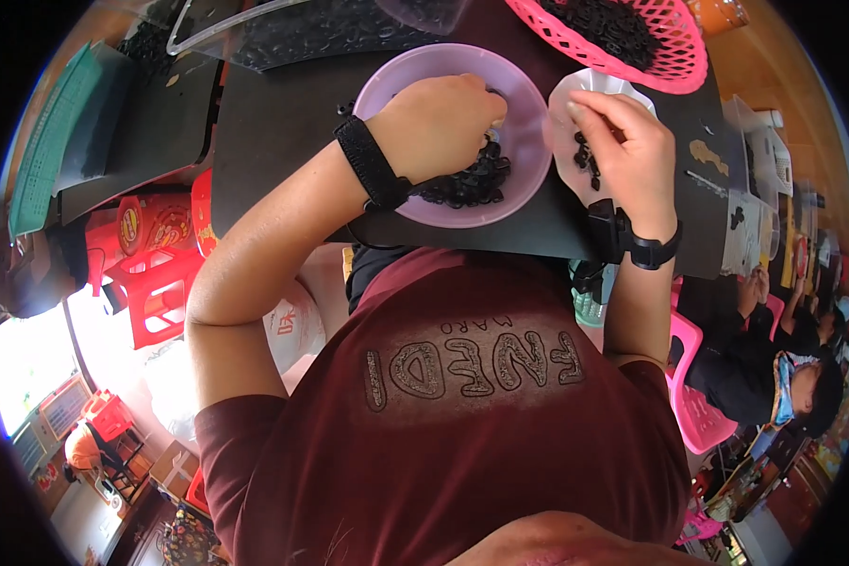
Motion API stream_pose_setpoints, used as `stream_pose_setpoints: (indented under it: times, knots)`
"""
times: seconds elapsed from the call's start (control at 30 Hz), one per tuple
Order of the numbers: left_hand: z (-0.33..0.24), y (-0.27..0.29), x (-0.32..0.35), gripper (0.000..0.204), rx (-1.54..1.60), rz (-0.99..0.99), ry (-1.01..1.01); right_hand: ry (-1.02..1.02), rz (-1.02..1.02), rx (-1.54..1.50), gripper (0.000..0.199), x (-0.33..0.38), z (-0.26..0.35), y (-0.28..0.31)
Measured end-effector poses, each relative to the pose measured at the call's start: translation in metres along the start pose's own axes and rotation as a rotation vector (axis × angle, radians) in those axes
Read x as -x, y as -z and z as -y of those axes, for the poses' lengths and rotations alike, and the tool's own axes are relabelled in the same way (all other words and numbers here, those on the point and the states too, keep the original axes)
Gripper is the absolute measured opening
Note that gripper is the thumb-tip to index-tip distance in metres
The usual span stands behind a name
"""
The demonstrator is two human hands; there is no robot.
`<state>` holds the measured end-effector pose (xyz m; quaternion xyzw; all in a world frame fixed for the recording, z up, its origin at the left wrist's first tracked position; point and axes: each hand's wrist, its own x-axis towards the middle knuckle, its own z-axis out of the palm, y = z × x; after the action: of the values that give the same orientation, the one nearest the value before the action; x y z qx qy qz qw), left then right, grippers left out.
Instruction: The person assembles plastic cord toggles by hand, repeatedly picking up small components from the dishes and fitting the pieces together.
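My left hand [436, 127] reaches over a light purple bowl [528, 174], its fingers curled and bunched at the tips. What they hold, if anything, is hidden. Below that hand, a heap of small black plastic-looking pieces [476, 181] covers part of the bowl's bottom. To the right, my right hand [637, 151] is above a shallow whitish dish [566, 168], thumb and forefinger pinched together. Whatever is between those fingertips is too small to tell. Several black pieces [587, 160] lie in the dish beside the thumb.
A clear bin [255, 57] of dark pieces stands at the far left of the dark table [283, 132]. A pink basket [684, 75] with black pieces sits far right. Red stools [156, 292] are at the left; a seated person [740, 340] is at the right.
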<state>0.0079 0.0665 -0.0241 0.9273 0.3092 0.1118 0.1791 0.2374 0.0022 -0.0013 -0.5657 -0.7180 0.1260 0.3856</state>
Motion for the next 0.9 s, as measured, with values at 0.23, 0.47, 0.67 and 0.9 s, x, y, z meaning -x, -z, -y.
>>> stream_pose_setpoints:
  times: [0.23, 0.47, 0.67, 0.9]
  knots:
    - [-0.001, -0.003, -0.008, 0.013, -0.047, 0.159, -0.04, -0.218, -0.081, 0.046, 0.015, 0.013, -0.034, 0.043]
    - [-0.003, 0.007, -0.007, 0.012, 0.082, 0.15, 0.021, -0.254, 0.177, 0.182, 0.014, 0.03, -0.045, 0.05]
    - [-0.003, 0.014, 0.008, 0.021, 0.236, -0.102, 0.073, -0.262, 0.282, 0.295, 0.016, 0.034, -0.046, 0.06]
    - [-0.018, 0.021, 0.028, 0.019, 0.513, -0.116, 0.323, -0.183, 0.349, 0.342, 0.016, 0.033, -0.055, 0.062]
